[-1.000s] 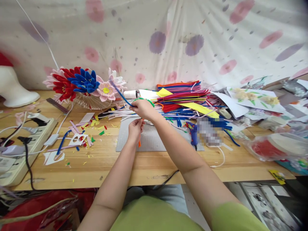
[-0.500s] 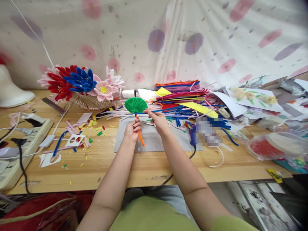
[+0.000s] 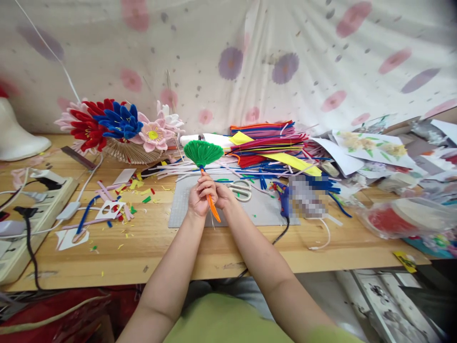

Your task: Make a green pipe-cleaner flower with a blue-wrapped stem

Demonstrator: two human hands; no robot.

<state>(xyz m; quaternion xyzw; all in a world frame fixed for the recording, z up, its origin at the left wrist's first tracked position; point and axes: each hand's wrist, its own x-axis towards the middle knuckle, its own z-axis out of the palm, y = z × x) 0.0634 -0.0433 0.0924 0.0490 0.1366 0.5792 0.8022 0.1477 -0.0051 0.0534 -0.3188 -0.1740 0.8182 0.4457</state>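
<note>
A green fuzzy fan-shaped leaf (image 3: 203,153) stands upright over the grey mat, with a dark blue band at its neck. Below it runs an orange pipe cleaner stem (image 3: 214,210) with thin wire ends hanging beside it. My left hand (image 3: 202,197) is closed around this stem just under the band. Close against it on the right, my right hand (image 3: 223,196) is curled, its fingertips hidden behind the stem and my left hand. White-handled scissors (image 3: 241,189) lie on the grey mat (image 3: 264,209) to the right of my hands.
A blue glue gun (image 3: 284,197) lies at the mat's right edge. Bundles of pipe cleaners (image 3: 267,143) are piled behind. Fuzzy flowers (image 3: 121,121) stand at the back left. A power strip (image 3: 39,228) and scraps (image 3: 110,209) lie left, plastic bags (image 3: 403,216) right.
My right hand has come down and left from beside the leaf to my left hand at the stem. The blue strip no longer stretches out to the right. The scissors are now uncovered.
</note>
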